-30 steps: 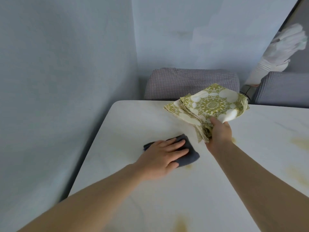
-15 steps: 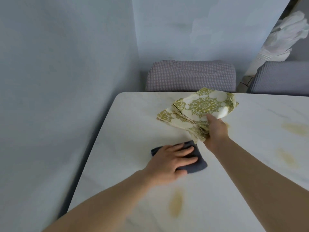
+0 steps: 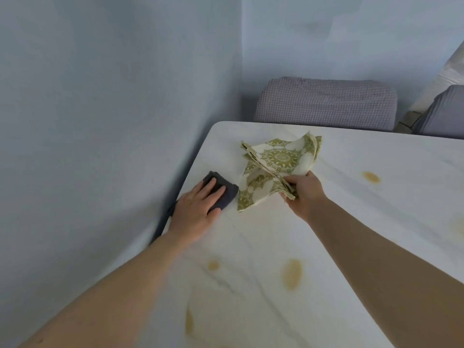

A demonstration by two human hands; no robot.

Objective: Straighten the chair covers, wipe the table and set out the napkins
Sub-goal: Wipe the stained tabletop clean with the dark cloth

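My left hand point(image 3: 198, 209) presses flat, fingers straight, on a dark grey cloth point(image 3: 223, 189) at the left edge of the white marble table point(image 3: 351, 217). Just right of it, my right hand point(image 3: 305, 194) grips a stack of green-and-cream patterned napkins point(image 3: 278, 159) by one corner. The stack fans out away from me and its lower sheets droop onto the tabletop. Several yellowish stains point(image 3: 292, 273) mark the table near me and at the right.
A pale blue wall point(image 3: 100, 121) runs along the table's left edge. Behind the far edge stand a chair with a grey checked cover point(image 3: 326, 104) and a second grey-covered chair point(image 3: 442, 114) at the right. A white object point(image 3: 449, 74) leans at the far right.
My left hand has slid the grey cloth leftward to the table's left edge. My right hand has lowered the napkins closer to the tabletop. The view has shifted left.
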